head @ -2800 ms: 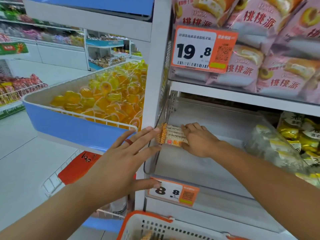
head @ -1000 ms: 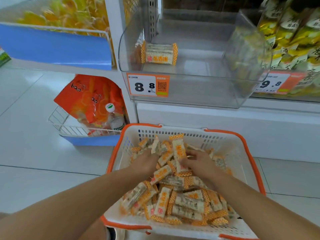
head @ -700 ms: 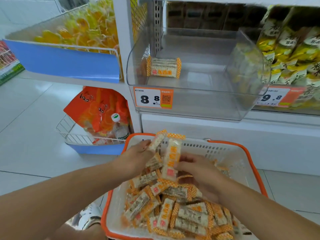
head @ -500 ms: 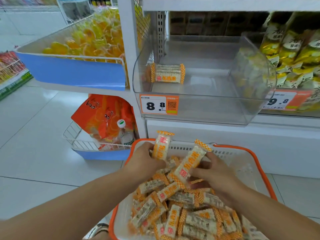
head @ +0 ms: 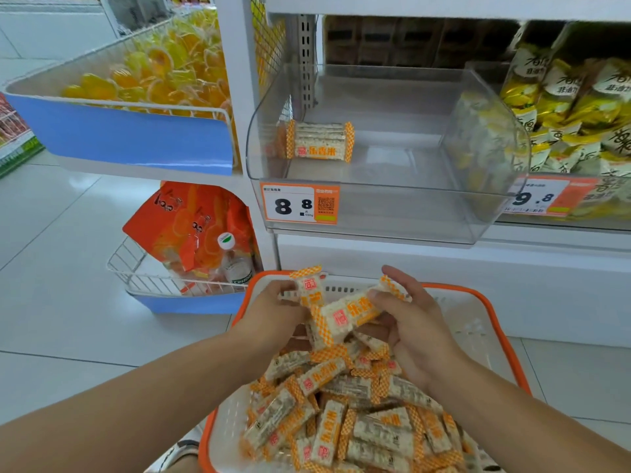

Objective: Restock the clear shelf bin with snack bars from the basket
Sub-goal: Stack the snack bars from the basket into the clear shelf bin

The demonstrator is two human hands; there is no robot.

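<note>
Both hands (head: pixel 273 315) (head: pixel 406 322) grasp snack bars (head: pixel 345 312); basket (head: pixel 478 322) cut off below.

The clear shelf bin (head: pixel 386 186) is open at the top beneath the upper shelf (head: pixel 444 8), giving a way in over its front wall. Inside, a small stack of bars (head: pixel 319 141) sits at the left; the floor to its right appears bare, though reflections blur it.
</note>
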